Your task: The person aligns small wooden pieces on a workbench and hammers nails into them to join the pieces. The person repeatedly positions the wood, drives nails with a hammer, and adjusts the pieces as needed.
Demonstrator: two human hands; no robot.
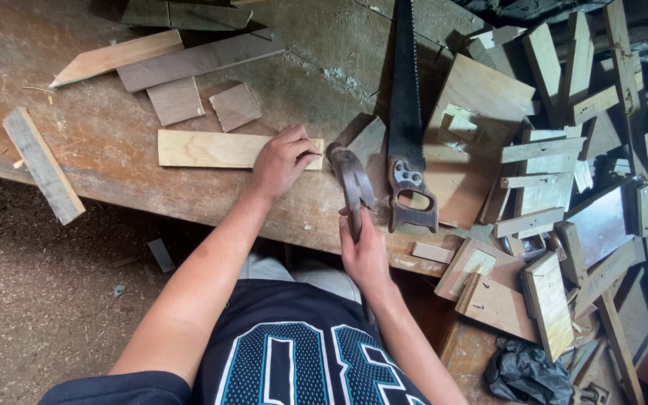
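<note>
Woodworking shop, rough and informal. Evidence: one long, scarred, stained brown wooden workbench [114, 142]; one black-bladed hand saw with a dark wooden handle [408, 112] lying on it; a grey metal claw hammer [352, 184]; pale and dark offcut boards [189, 64] scattered across the top; a heap of cut plywood pieces and slats [549, 172] at the bench end; a floor covered in brown sawdust [31, 300].

Worn workbench [114, 142] — offcuts [176, 100], handsaw [406, 112].
</note>
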